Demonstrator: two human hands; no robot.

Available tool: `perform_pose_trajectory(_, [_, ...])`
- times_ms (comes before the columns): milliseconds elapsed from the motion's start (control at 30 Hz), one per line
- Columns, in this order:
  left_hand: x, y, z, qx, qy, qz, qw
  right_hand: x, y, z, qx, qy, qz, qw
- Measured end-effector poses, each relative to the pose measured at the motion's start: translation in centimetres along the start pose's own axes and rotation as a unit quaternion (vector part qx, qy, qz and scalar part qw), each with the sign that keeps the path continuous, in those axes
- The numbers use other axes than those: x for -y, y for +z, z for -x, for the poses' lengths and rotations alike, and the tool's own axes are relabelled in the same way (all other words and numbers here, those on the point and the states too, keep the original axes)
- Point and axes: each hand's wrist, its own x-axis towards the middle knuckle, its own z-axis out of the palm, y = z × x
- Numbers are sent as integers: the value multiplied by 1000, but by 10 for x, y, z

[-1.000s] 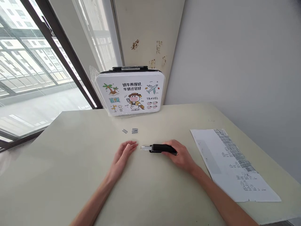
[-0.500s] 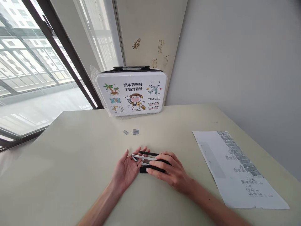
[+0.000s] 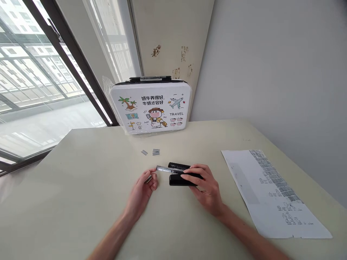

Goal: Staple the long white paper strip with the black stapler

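My right hand grips a black stapler above the table, its parts spread apart. The silver staple channel juts out leftward from between the black halves. My left hand is curled, its fingertips at the channel's left end. A small strip of staples lies in the left hand, held by the bent fingers. Beyond the hands, several grey strips of staples rest on the table.
A white case with cartoon prints stands at the table's back, partly wrapped in clear plastic. To the right lies a printed paper sheet. A window is at the left, and a grey wall at the right.
My left hand has curled from an open palm around the staple strip. The right hand has turned the stapler and shifted it slightly up and to the right.
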Motion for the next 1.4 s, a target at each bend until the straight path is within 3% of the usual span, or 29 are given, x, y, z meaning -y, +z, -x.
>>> perform_pose_trajectory(67, [0, 2, 6, 9, 75, -156, 985, -3, 1, 0, 11, 36, -33, 999])
perform_pose_trajectory(167, [4, 5, 13, 34, 143, -334, 931, -6, 4, 2, 27, 78, -64, 995])
perform_pose_trajectory(300, [15, 7, 18, 127, 187, -434, 872, -5, 7, 5, 70, 104, -104, 987])
perform_pose_trajectory(367, [18, 7, 19, 144, 194, -447, 861, -6, 9, 4, 91, 123, -121, 981])
perform_pose_trajectory(433, [18, 7, 19, 132, 176, -421, 880, -9, 12, 1, 100, 153, -129, 975])
perform_pose_trajectory(500, [15, 7, 18, 99, 138, -352, 921, -17, 18, -5, 108, 183, -133, 968])
perform_pose_trajectory(600, [11, 8, 14, 58, 73, -176, 980, -33, 33, -21, 121, 208, -136, 961])
perform_pose_trajectory(667, [10, 6, 10, 45, 31, -41, 998, -44, 48, -34, 130, 205, -135, 961])
perform_pose_trajectory(767, [7, 3, 3, 20, -17, 119, 992, -58, 75, -56, 147, 186, -123, 964])
perform_pose_trajectory(900, [4, -1, -3, -5, -42, 211, 977, -62, 103, -82, 172, 145, -101, 969])
perform_pose_trajectory(967, [3, -2, -4, -17, -47, 227, 973, -55, 106, -88, 167, 131, -91, 973])
perform_pose_trajectory(1067, [2, -2, -5, -28, -58, 240, 969, -32, 92, -84, 133, 116, -76, 981])
perform_pose_trajectory(1167, [5, -2, -3, 16, -74, 248, 966, -5, 67, -67, 148, 31, -37, 988])
perform_pose_trajectory(1267, [11, -1, 0, 118, -100, 233, 960, 13, 51, -47, 210, -59, 26, 976])
perform_pose_trajectory(1400, [18, 4, 7, 215, -119, 204, 948, 20, 43, -29, 199, -82, 63, 974])
